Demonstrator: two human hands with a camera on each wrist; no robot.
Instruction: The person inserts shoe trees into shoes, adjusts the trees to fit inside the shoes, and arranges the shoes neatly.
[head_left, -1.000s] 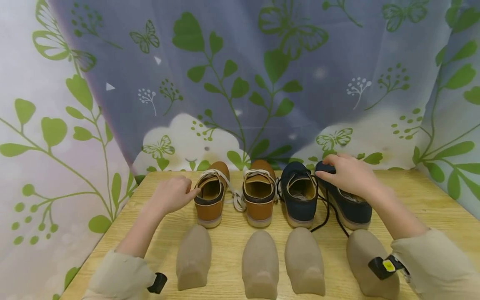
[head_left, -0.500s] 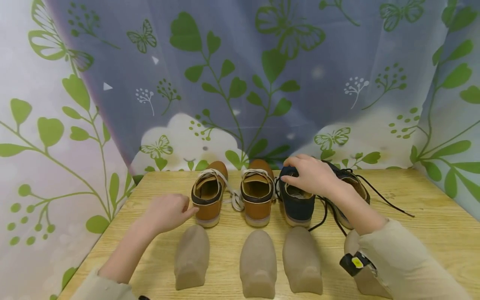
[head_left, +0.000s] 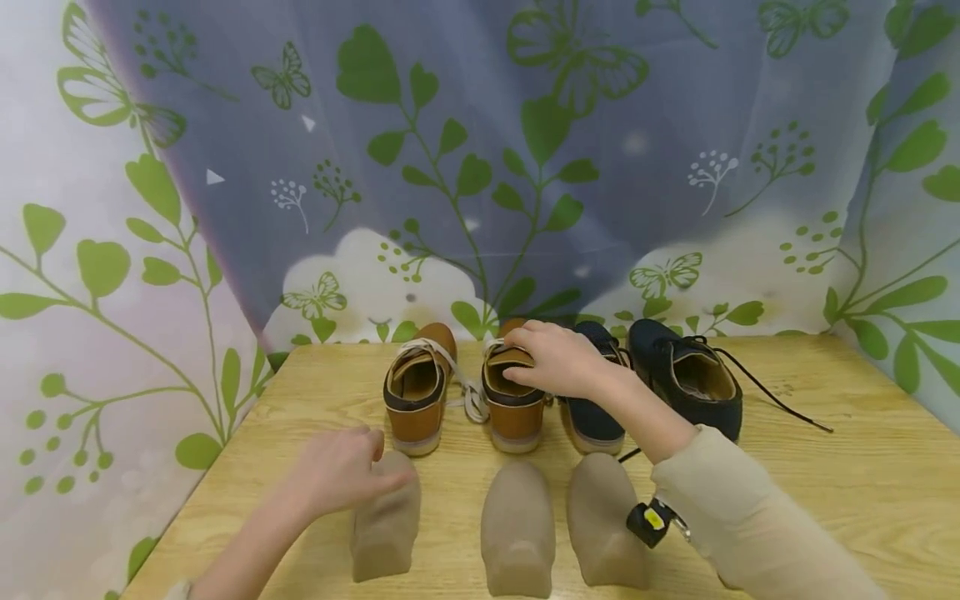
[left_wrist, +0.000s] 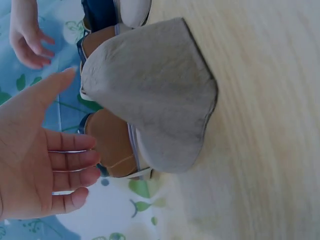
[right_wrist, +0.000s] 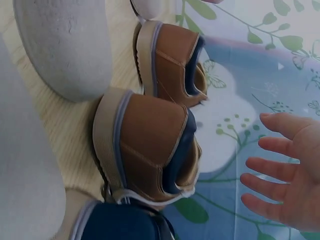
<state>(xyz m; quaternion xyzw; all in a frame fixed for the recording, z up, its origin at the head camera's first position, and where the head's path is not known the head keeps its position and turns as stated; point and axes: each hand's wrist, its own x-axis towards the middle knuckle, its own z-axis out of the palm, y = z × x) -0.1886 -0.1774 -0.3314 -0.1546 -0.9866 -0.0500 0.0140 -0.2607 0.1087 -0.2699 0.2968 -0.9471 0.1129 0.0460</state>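
Note:
My left hand (head_left: 341, 475) hovers with relaxed fingers over the leftmost beige foot-shaped shoe insert (head_left: 386, 533). In the left wrist view, its fingers (left_wrist: 75, 162) are loosely extended and hold nothing; the insert (left_wrist: 150, 80) looms beside them. My right hand (head_left: 558, 360) is held above the second brown shoe (head_left: 516, 421), overlapping its opening. The right wrist view shows those fingers (right_wrist: 267, 187) spread and apart from the brown shoe (right_wrist: 150, 130). To its left stands the other brown shoe (head_left: 416, 423), with pale laces. Two navy shoes (head_left: 600, 421) stand to the right, one partly behind my right forearm.
Two more inserts (head_left: 519, 529) lie in the front row; a fourth position is hidden under my right sleeve (head_left: 750, 508). A black lace (head_left: 776, 396) trails from the far-right navy shoe over the wooden table (head_left: 840, 475). A leaf-patterned curtain (head_left: 480, 167) hangs behind.
My right hand has moved left, from over the rightmost navy shoe, across the other navy one, to the second brown shoe. My left hand has come nearer, from the first brown shoe to the leftmost insert.

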